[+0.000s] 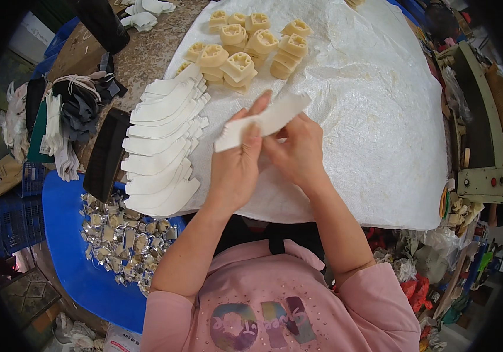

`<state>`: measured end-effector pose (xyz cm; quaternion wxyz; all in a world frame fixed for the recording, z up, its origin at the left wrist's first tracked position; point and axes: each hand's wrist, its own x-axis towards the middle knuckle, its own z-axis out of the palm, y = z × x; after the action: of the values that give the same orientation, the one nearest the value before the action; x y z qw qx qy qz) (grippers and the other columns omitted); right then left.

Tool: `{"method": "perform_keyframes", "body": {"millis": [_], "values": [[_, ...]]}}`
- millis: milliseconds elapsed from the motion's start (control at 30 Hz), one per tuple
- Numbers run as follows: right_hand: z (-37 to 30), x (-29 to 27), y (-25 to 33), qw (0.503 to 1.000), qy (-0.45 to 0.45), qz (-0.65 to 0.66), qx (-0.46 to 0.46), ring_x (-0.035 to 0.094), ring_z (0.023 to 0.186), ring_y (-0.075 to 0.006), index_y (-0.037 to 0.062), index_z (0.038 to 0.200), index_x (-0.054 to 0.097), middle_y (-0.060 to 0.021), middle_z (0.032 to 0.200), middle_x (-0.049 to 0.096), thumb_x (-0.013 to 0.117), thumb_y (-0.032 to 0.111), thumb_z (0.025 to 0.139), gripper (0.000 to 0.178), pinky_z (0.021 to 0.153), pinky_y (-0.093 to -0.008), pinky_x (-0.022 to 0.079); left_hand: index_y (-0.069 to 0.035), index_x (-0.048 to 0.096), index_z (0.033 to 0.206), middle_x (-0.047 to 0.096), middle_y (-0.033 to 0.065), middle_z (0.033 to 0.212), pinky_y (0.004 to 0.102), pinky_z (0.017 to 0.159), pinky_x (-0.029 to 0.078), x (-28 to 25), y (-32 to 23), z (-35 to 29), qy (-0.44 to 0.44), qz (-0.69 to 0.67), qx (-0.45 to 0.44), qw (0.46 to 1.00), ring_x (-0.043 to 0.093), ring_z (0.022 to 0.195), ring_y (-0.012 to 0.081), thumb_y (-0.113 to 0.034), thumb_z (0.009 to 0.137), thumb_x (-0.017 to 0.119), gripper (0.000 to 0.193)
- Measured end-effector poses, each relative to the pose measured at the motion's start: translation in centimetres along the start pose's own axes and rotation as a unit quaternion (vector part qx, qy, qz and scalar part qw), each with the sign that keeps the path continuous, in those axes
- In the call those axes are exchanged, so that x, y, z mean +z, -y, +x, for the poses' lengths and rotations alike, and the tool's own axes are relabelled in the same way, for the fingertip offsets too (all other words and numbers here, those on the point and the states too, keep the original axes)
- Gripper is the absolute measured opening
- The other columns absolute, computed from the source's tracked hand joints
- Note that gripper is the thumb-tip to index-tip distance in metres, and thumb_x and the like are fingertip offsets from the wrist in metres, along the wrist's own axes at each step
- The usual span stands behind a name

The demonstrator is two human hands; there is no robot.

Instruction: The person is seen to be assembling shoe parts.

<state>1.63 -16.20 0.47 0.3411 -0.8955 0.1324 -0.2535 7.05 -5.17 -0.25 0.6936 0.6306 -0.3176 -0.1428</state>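
A white curved strip (285,114), flat like cut leather or board, is held level in front of me over the white-covered table. My left hand (234,173) grips it, thumb on top and fingers behind it. At the strip's right half, the curled fingers of my right hand (299,148) hold its lower edge; some fingertips are hidden and slightly blurred. Left of my hands lie overlapping piles of similar white curved pieces (156,146). Beyond them stand several small stacks of cream-coloured rolled pieces (240,64) with openings in their tops.
A white woven sheet (374,146) covers the table. Below its left edge sits a blue tub (67,234) with many small shiny pieces (125,237). A dark brush-like object (106,154), cloth gloves (55,126) and a black cylinder (102,26) lie left. A green metal machine (483,117) stands right.
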Motion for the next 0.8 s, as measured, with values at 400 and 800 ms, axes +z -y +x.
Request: {"method": "perform_keyframes", "body": {"millis": [400, 800], "values": [[-3.3, -2.7, -2.9, 0.981, -0.007, -0.189, -0.047, 0.048, 0.107, -0.0302, 0.0062, 0.112, 0.059, -0.0129, 0.105, 0.058, 0.058, -0.003, 0.069, 0.044, 0.094, -0.0468, 0.029, 0.011, 0.051, 0.12, 0.055, 0.0165, 0.12, 0.033, 0.096, 0.041, -2.8, 0.0, -1.2, -0.086, -0.073, -0.119, 0.987, 0.052, 0.112, 0.0198, -0.021, 0.099, 0.04, 0.04], [-6.0, -4.9, 2.2, 0.966, -0.058, 0.251, 0.004, 0.061, 0.072, -0.0236, 0.0038, 0.103, 0.059, -0.0122, 0.09, 0.062, 0.066, -0.006, 0.073, 0.033, 0.064, -0.0287, 0.049, 0.011, 0.054, 0.113, 0.061, 0.0164, 0.107, 0.032, 0.084, 0.047, -3.1, -2.4, -6.4, -0.088, -0.227, -0.209, 0.947, 0.059, 0.094, 0.0177, -0.014, 0.096, 0.046, 0.032]]}}
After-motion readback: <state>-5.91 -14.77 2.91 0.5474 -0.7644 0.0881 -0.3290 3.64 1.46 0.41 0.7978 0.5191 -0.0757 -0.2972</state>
